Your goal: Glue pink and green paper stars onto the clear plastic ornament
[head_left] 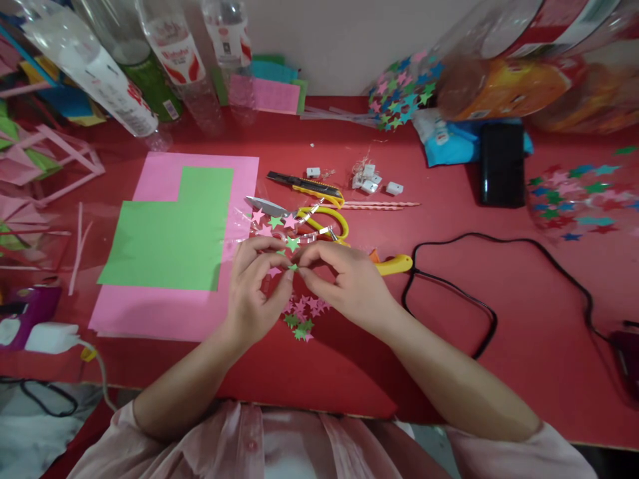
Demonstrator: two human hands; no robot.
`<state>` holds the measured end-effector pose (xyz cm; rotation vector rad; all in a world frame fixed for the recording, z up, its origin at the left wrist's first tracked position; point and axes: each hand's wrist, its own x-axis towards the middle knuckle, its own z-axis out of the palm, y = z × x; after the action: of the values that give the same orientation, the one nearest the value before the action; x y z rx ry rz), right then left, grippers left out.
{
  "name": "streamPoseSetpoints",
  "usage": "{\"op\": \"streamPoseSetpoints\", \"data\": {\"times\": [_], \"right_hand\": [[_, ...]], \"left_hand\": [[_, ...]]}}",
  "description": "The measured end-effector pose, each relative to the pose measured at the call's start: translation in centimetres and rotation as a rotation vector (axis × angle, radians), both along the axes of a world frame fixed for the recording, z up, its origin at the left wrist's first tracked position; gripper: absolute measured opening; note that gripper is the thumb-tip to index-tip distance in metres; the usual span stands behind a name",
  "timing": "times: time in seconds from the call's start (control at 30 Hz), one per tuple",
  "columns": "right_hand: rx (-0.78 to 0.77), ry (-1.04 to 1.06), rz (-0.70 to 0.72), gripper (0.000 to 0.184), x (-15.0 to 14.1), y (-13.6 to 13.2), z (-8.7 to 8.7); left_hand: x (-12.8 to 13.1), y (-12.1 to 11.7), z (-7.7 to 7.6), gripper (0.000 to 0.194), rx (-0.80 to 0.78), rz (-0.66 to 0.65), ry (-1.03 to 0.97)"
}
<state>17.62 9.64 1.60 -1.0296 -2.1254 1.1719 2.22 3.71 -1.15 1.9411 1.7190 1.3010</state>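
Left hand (258, 283): thumb and forefinger closed in a pinch on one edge of a small green star (293, 267), remaining fingers curled. Right hand (349, 283): thumb and forefinger likewise pinched together at the opposite edge. Small green star: held between both hands, above the red surface (359, 392).

Directly beyond the fingertips: clear plastic with loose pink and green stars (266, 229). Nearer the body, on the surface: a pile of pink and green stars (301, 311).

Beyond the hands: scissors (345, 224) with yellow handles, blades toward the left; yellow-and-black cutter (309, 185) just behind; small white pieces (369, 181); pink twisted sticks (384, 205).

Left side: green paper (170, 236), notched at one corner, lying on pink sheets (144, 316); white plug (52, 338) farther left.

Right side: yellow handle (394, 265), partly hidden by the right hand; looped black cord (529, 241); black phone (502, 165) on a blue packet (444, 145); bagged multicoloured stars (574, 199).

Back edge: upright plastic bottles (177, 56), left; second bag of stars (402, 93), near the middle.
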Motion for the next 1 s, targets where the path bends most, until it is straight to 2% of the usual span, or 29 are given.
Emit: {"op": "streamPoseSetpoints", "data": {"times": [0.23,0.5,0.83,1.0], "right_hand": [[-0.048,0.069,-0.007,0.006,-0.16,0.01,-0.07],[-0.001,0.041,0.011,0.011,-0.22,-0.15,-0.29],[0.0,0.035,0.02,0.011,-0.28,-0.28,-0.32],[0.007,0.014,0.009,0.012,-0.17,-0.27,-0.23]], "left_hand": [[0.01,0.05,0.05,0.01,-0.006,0.003,-0.008],[-0.11,0.03,0.14,0.004,-0.031,-0.006,-0.005],[0.15,0.01,-0.59,0.008,0.023,0.091,0.112],[0.15,0.11,-0.65,0.013,0.02,0.097,0.152]]}}
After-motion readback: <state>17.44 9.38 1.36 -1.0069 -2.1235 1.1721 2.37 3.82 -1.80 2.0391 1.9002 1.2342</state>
